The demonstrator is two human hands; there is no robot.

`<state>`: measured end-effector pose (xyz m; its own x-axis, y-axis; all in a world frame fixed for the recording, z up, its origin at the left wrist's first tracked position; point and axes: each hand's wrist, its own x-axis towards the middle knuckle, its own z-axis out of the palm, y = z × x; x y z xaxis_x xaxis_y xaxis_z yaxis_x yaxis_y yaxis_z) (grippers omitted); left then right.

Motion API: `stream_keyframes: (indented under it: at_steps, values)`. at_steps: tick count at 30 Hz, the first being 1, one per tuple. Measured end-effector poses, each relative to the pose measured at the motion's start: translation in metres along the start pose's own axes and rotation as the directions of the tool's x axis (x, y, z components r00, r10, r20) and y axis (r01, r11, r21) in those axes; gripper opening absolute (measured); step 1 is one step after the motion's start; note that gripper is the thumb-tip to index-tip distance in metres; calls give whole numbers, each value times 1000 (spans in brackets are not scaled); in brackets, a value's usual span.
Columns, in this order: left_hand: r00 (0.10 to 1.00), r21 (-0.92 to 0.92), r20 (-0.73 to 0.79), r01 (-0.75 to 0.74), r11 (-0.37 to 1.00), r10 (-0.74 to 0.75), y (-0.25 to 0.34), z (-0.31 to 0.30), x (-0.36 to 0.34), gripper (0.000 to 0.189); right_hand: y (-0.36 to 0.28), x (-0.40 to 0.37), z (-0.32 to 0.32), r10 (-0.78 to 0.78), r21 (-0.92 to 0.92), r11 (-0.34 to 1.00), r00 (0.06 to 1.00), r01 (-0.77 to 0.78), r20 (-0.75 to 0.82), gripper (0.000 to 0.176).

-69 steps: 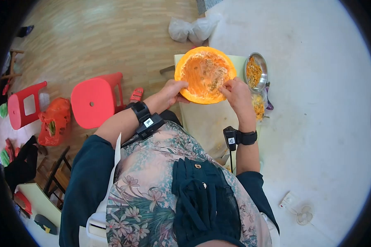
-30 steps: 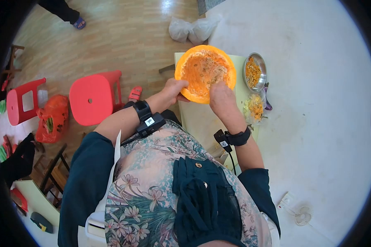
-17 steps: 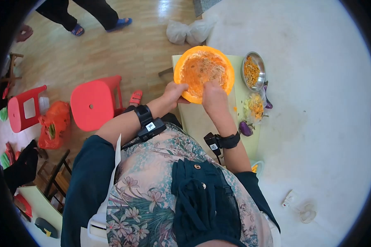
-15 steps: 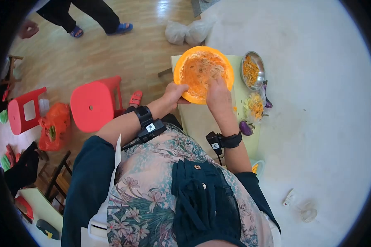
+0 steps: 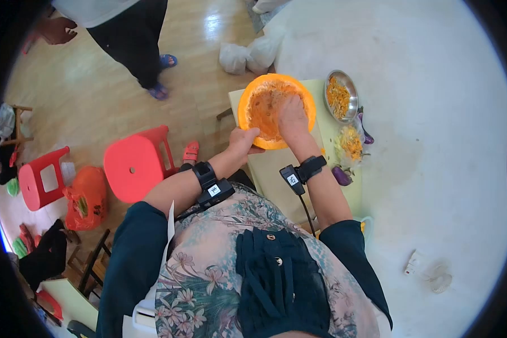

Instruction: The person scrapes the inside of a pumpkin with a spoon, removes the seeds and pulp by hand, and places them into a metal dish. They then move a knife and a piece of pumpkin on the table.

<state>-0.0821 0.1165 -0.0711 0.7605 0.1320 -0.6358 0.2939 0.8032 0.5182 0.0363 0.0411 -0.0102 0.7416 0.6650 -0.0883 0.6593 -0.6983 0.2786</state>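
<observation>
A halved orange pumpkin (image 5: 265, 98) lies cut side up on a pale green board (image 5: 276, 174). My left hand (image 5: 243, 141) grips its near-left rim. My right hand (image 5: 292, 115) reaches inside the hollow, fingers down in the stringy pulp; whether they are closed on pulp is hidden. A steel bowl (image 5: 339, 97) of scooped seeds and pulp stands just right of the pumpkin.
A heap of pulp (image 5: 350, 143) and a purple eggplant (image 5: 342, 175) lie on the board's right side. A red stool (image 5: 138, 163) stands left of me, a second red stool (image 5: 42, 177) and an orange bag (image 5: 86, 197) further left. Another person's legs (image 5: 135, 45) stand at top left.
My right hand moved from the pumpkin's right rim into its hollow. The other person walked closer from the top left. My view shifted slightly.
</observation>
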Motion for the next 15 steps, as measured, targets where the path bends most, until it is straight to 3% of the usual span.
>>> stream_keyframes:
  at_steps: [2,6,8,12,14,15]
  values:
    - [1000,-45,-19,-19,999,18,-1,1,-3,30,4,6,9,-80,-62,994,988,89,135,35]
    - [1000,-63,-5,-28,998,27,1,0,-5,30,2,16,17,34,73,996,976,-51,215,33]
    - [1000,-47,-19,-16,999,15,0,-1,-6,30,4,19,30,-108,43,994,943,100,315,28]
    - [1000,-47,-10,-21,999,21,1,-1,-5,30,-2,15,29,-63,132,991,957,26,284,23]
    - [1000,-30,-7,0,1000,0,1,-2,-3,29,-4,17,26,-278,279,944,882,178,381,19]
    - [1000,-23,-6,2,1000,-3,0,-3,-1,29,-8,15,28,-275,282,944,883,172,380,19]
